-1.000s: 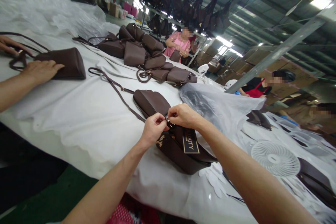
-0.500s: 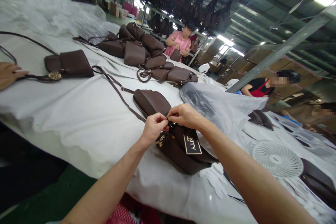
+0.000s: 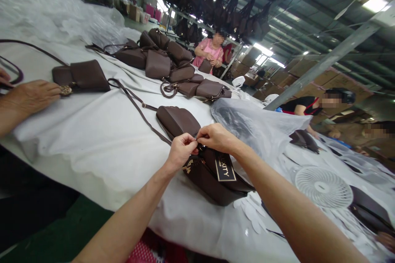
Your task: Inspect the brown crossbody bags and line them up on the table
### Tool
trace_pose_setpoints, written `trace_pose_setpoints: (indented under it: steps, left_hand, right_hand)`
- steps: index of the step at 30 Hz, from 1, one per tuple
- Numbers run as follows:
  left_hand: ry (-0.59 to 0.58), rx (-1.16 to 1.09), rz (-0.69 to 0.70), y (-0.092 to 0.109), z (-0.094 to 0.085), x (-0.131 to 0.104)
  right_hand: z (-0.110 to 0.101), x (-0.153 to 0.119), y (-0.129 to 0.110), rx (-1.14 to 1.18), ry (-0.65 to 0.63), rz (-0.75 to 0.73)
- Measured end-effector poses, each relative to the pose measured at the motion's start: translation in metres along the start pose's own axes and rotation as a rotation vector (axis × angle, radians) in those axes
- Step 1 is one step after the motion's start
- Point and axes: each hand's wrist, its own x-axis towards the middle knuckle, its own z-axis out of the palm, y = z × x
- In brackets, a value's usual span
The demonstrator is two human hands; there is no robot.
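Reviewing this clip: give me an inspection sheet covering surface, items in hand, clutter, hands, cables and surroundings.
Surface: white cloth, wrinkled.
Items in hand: brown bag with black tag.
Clutter: plastic sheet, paper pieces, fan, bag pile.
Hands: left hand and right hand pinch at the metal fitting; exact grip too small to tell.
Cables: thin dark cord near the paper pieces; cable or strap, cannot tell.
Surroundings: co-worker's hand at another bag; hanging bags, cartons and people beyond.
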Motion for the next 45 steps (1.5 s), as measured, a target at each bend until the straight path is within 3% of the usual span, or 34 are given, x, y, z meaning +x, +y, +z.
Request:
trace_pose_setpoints:
  steps: [22, 32, 38, 41, 45]
  left_hand:
    - [-0.012, -0.034, -0.017, 0.001, -0.003, 0.001]
    - [-0.009, -0.156, -0.046, 0.003, -0.005, -0.002]
    - [-0.152, -0.318, -0.054, 0.003, -0.005, -0.004]
    - [-0.170, -0.367, -0.091, 0.003, -0.006, -0.004]
    - [-0.169, -0.472, -0.140, 0.002, -0.009, -0.004]
  right_hand:
    - [0.007, 0.002, 0.000, 0.024, -0.017, 0.026]
    - [0.005, 0.003, -0.002, -0.073, 0.016, 0.018]
    - [0.003, 0.007, -0.005, -0.088, 0.018, 0.051]
    - [-0.005, -0.003, -0.005, -0.034, 0.031, 0.013]
    - [-0.027, -0.040, 0.002, 0.075, 0.026, -0.054]
